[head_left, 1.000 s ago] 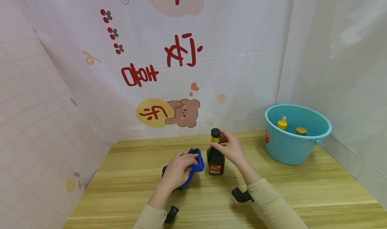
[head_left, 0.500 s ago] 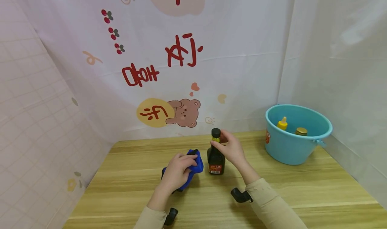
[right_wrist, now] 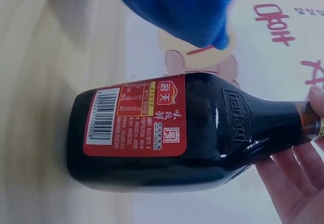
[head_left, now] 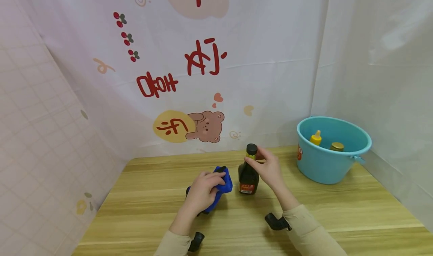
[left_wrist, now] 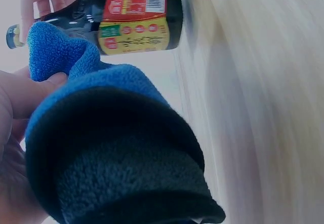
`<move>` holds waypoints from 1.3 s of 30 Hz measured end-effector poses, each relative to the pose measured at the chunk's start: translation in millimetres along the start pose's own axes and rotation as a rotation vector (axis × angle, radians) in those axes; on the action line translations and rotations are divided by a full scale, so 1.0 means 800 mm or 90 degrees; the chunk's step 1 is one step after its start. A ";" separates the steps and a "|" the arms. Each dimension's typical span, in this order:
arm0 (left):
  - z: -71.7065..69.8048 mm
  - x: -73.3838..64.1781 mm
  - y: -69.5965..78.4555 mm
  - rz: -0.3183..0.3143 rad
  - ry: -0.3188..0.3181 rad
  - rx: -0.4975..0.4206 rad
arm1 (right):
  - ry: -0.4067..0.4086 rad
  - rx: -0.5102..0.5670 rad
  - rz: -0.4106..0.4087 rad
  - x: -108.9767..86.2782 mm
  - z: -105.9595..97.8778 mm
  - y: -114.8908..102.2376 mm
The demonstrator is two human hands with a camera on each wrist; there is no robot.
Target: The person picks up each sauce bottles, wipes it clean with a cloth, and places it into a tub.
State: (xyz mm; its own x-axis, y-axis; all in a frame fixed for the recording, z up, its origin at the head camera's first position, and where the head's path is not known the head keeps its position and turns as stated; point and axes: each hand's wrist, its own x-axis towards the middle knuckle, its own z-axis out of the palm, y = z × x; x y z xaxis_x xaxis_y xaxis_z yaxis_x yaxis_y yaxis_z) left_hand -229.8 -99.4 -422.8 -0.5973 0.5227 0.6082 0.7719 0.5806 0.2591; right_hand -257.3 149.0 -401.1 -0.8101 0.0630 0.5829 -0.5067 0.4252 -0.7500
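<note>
A dark soy sauce bottle (head_left: 248,177) with a red label stands nearly upright at the middle of the wooden table, its base close to the tabletop. My right hand (head_left: 269,170) grips it by the neck, just below the black cap, with thumb and fingers on either side. To its left, my left hand (head_left: 203,190) pinches a folded blue cloth (head_left: 226,182) with black edging. The left wrist view has the blue cloth (left_wrist: 116,79) bunched in front of the bottle (left_wrist: 134,19). In the right wrist view, a gap separates the cloth (right_wrist: 182,6) from the bottle (right_wrist: 217,127).
A light blue bucket (head_left: 321,169) stands at the back right of the table (head_left: 149,196). Inside it are a yellow-capped squeeze bottle (head_left: 316,138) and a jar with a gold lid (head_left: 336,146). A printed white curtain (head_left: 270,79) hangs behind the table.
In the last half second both hands have shifted a little to the right, carrying the bottle and the cloth along. Both grips stay the same; the bucket has not moved.
</note>
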 end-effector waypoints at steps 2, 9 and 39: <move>0.003 0.004 0.002 0.009 -0.003 0.002 | 0.014 -0.004 -0.011 0.002 -0.008 -0.003; 0.012 0.015 0.009 0.048 -0.026 0.019 | 0.007 -0.057 -0.023 0.022 -0.053 -0.029; -0.013 -0.020 -0.045 -0.009 -0.067 0.090 | 0.116 0.012 0.009 0.134 -0.297 -0.122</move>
State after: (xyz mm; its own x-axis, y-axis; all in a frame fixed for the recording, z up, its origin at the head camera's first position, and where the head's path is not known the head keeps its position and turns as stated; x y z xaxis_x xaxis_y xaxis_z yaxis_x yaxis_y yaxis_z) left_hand -245.5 -135.1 -433.6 -0.6329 0.5727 0.5210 0.7298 0.6659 0.1546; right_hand -224.3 328.7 -191.2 -0.7515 0.2324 0.6175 -0.5017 0.4066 -0.7636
